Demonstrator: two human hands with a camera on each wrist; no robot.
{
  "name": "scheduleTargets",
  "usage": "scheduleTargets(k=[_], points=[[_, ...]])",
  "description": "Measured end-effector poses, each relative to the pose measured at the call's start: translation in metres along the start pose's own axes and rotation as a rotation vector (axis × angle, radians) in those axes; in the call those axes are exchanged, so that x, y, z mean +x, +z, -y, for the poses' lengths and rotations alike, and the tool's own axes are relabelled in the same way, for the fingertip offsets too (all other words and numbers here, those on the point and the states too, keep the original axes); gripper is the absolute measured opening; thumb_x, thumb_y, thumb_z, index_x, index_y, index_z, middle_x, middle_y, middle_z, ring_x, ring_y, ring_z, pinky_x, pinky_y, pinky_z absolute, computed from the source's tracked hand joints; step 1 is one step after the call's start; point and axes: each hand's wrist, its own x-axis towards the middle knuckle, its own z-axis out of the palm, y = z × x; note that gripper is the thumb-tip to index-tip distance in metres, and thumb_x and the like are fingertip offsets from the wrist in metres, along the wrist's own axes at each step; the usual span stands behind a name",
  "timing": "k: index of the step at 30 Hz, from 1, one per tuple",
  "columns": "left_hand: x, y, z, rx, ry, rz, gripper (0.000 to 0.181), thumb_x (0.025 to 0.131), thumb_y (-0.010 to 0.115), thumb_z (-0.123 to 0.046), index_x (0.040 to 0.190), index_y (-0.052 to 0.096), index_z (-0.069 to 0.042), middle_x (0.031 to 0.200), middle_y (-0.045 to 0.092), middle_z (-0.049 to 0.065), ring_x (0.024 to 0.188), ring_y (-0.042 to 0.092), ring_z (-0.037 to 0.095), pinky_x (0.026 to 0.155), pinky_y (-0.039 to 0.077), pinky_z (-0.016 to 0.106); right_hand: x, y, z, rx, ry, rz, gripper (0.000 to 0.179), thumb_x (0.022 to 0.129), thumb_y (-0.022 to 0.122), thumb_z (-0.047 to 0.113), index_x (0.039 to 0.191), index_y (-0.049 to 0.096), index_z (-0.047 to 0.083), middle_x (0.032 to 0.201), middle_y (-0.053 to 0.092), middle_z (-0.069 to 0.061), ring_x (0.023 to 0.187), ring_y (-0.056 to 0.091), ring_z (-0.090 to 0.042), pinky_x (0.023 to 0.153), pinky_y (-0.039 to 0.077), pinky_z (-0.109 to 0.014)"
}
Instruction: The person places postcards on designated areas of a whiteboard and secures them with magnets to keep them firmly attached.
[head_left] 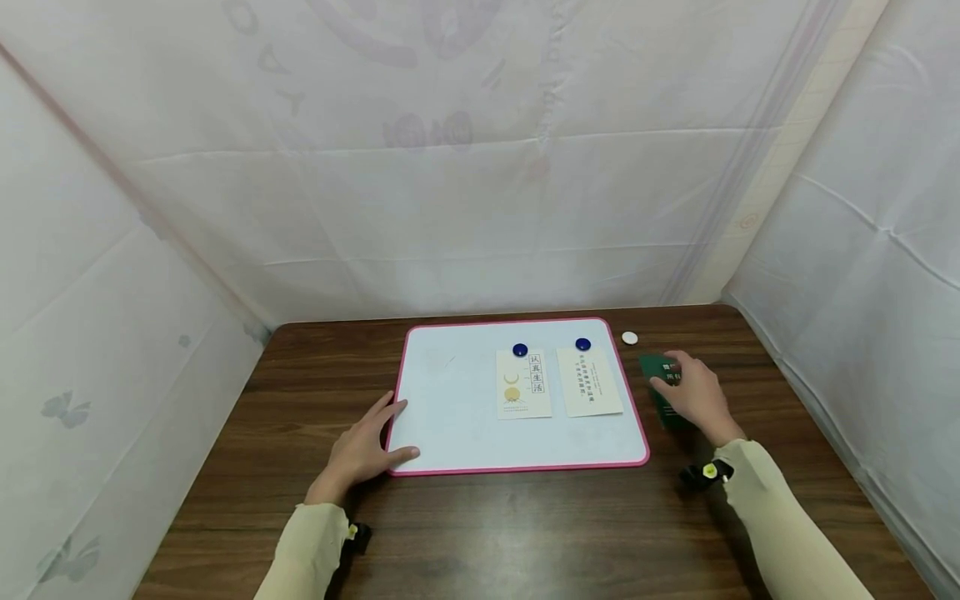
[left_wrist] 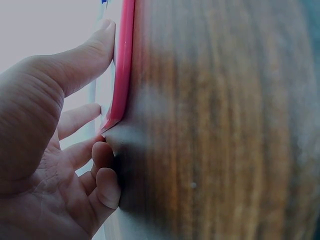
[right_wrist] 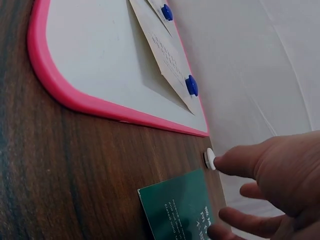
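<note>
By my reckoning the work is about two-thirds along. On the whiteboard [head_left: 446, 417], which lies on the bench [head_left: 480, 533] in its pink frame, two paper cards look finished: the moon-and-sun card [head_left: 523, 400] sits under the left blue magnet [head_left: 520, 350], and the card of vertical Chinese characters [head_left: 589, 390] under the right blue magnet [head_left: 582, 344]. Each is fixed at its top only; the character card's lower end lifts a little from the surface.

What seems left is the green card [right_wrist: 175, 205], lying on the bench just beyond the board's right edge, near the loose white magnet [head_left: 630, 338], which is on the bench too, off the board's top right corner.

The fingers of my left hand [head_left: 360, 448] are spread at the board's lower left corner, thumb reaching over the bottom edge, fingertips at the left side; I rest them there without gripping anything. The fingers of my right hand [head_left: 699, 396] are bent over the green card, thumb well apart from the rest, pinching nothing. Whether a fingertip already touches the card I cannot tell.
</note>
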Motion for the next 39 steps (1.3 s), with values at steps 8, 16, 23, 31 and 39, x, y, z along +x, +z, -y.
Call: scheduleTargets(k=[8, 16, 23, 31, 39], points=[[-0.0004, -0.0014, -0.0018, 0.004, -0.007, 0.006, 0.092, 0.083, 0.08, -0.057, 0.157, 0.044, -0.016, 0.168, 0.026, 0.014, 0.138, 0.047, 0.046, 0.1, 0.038, 0.074, -0.0027, -0.0041, -0.0021, -0.053, 0.107, 0.012, 0.065, 0.1, 0.065, 0.03, 0.15, 0.041, -0.003, 0.136, 0.044, -0.041, 0.115, 0.05, -0.056, 0.08, 0.05, -0.067], [0.0004, -0.0023, -0.0023, 0.01, -0.01, 0.01, 0.092, 0.083, 0.08, -0.057, 0.157, 0.044, -0.016, 0.168, 0.026, 0.014, 0.137, 0.048, 0.047, 0.099, 0.039, 0.073, -0.0047, -0.0053, -0.0028, -0.071, 0.173, 0.02, 0.068, 0.099, 0.066, 0.031, 0.15, 0.039, -0.004, 0.139, 0.036, -0.043, 0.123, 0.034, -0.062, 0.087, 0.043, -0.076], [-0.0001, -0.0018, -0.0022, 0.009, -0.019, 0.017, 0.092, 0.083, 0.08, -0.057, 0.157, 0.044, -0.016, 0.168, 0.026, 0.014, 0.138, 0.047, 0.047, 0.101, 0.038, 0.074, -0.0064, -0.0047, -0.0062, -0.112, 0.178, 0.017, 0.074, 0.097, 0.069, 0.034, 0.15, 0.037, -0.006, 0.136, 0.035, -0.046, 0.119, 0.035, -0.063, 0.088, 0.041, -0.074], [0.0004, -0.0009, -0.0015, 0.015, -0.019, 0.018, 0.093, 0.083, 0.08, -0.058, 0.157, 0.043, -0.016, 0.168, 0.026, 0.015, 0.139, 0.046, 0.047, 0.101, 0.038, 0.074, -0.0075, -0.0051, -0.005, -0.155, 0.201, 0.064, 0.085, 0.095, 0.07, 0.043, 0.152, 0.032, -0.007, 0.138, 0.031, -0.048, 0.122, 0.032, -0.066, 0.091, 0.039, -0.076], [0.001, 0.0005, -0.0007, 0.02, -0.015, 0.016, 0.093, 0.083, 0.079, -0.058, 0.158, 0.043, -0.017, 0.168, 0.026, 0.015, 0.138, 0.047, 0.047, 0.101, 0.038, 0.073, -0.0068, 0.0006, -0.0017, -0.182, 0.229, 0.083, 0.093, 0.091, 0.074, 0.048, 0.151, 0.031, -0.008, 0.136, 0.031, -0.05, 0.119, 0.032, -0.064, 0.093, 0.039, -0.076]])
